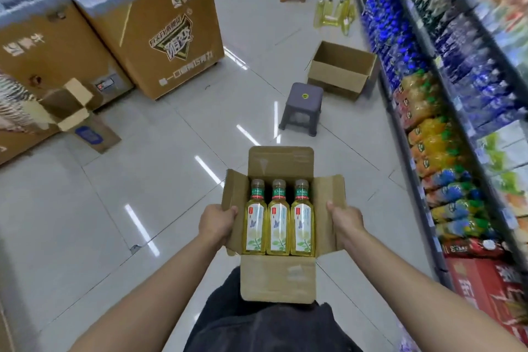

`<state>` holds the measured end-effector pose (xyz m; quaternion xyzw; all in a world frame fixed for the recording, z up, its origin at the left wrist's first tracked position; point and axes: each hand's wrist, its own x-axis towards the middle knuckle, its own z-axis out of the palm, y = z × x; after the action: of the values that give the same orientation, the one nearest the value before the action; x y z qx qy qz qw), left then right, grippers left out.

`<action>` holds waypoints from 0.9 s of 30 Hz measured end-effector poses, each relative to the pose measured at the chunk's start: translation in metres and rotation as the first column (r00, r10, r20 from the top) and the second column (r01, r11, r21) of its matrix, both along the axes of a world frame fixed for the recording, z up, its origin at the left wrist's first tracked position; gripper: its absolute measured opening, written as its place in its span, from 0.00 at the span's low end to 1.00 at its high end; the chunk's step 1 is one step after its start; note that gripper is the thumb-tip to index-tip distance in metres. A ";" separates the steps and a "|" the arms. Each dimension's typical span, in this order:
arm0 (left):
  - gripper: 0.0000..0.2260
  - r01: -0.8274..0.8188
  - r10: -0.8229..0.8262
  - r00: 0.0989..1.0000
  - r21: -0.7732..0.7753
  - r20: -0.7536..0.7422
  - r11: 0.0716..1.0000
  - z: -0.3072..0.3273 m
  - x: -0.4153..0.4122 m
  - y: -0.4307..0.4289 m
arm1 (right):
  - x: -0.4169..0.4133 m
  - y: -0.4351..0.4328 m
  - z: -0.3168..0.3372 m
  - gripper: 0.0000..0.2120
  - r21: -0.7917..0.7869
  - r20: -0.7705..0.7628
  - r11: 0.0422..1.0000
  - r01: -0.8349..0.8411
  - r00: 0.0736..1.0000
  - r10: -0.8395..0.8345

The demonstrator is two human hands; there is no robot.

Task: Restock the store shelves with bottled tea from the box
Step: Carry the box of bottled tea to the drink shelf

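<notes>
Left hand and right hand grip box.

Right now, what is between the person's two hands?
The head view shows an open cardboard box between the left hand and right hand, both gripping its sides, with three tea bottles side by side inside.

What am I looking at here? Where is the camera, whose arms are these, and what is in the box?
No machine here: a person wears a wide-angle camera on the head, looking forward and down, so you see their own arms. The left hand and right hand grip the side flaps of an open cardboard box. Inside lie three bottles of yellow tea, side by side. Ahead on the floor stand a grey stool, another open box and more bottles; shelves run along the right.
</notes>
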<state>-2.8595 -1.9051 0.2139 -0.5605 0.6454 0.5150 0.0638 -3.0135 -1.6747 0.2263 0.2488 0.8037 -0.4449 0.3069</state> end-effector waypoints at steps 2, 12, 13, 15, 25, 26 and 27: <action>0.09 0.012 -0.013 1.000 0.020 0.005 1.000 -0.003 -0.056 -0.043 | -0.052 -0.037 -0.001 0.21 0.000 0.003 1.000 0.017 1.000 -0.017; 0.11 0.149 -0.149 0.989 0.009 0.017 0.989 -0.016 -0.340 -0.246 | -0.297 -0.215 -0.013 0.17 0.020 -0.010 0.989 0.149 0.989 -0.148; 0.11 0.162 -0.162 0.986 -0.001 0.027 0.987 -0.016 -0.368 -0.265 | -0.323 -0.232 -0.013 0.16 0.012 -0.011 0.987 0.162 0.987 -0.162; 0.11 0.182 -0.182 0.982 -0.010 0.045 0.983 -0.016 -0.426 -0.302 | -0.377 -0.267 -0.014 0.15 0.000 -0.018 0.983 0.184 0.983 -0.184; 0.11 0.106 -0.107 0.993 0.024 0.052 0.994 -0.015 -0.716 -0.486 | -0.686 -0.459 -0.029 0.17 -0.067 0.001 0.986 0.151 0.988 -0.152; 0.11 0.098 -0.100 0.994 0.032 0.040 0.995 -0.015 -0.744 -0.505 | -0.715 -0.480 -0.024 0.15 -0.065 -0.007 0.987 0.145 0.989 -0.146; 0.11 0.093 -0.095 0.995 0.042 0.029 0.995 -0.015 -0.774 -0.524 | -0.745 -0.499 -0.024 0.14 -0.055 -0.013 0.990 0.130 0.991 -0.131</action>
<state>-3.6334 -2.4292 0.1985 -0.5361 0.6594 0.5156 0.1093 -3.7590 -2.1742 0.2024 0.2889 0.7759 -0.4877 0.2771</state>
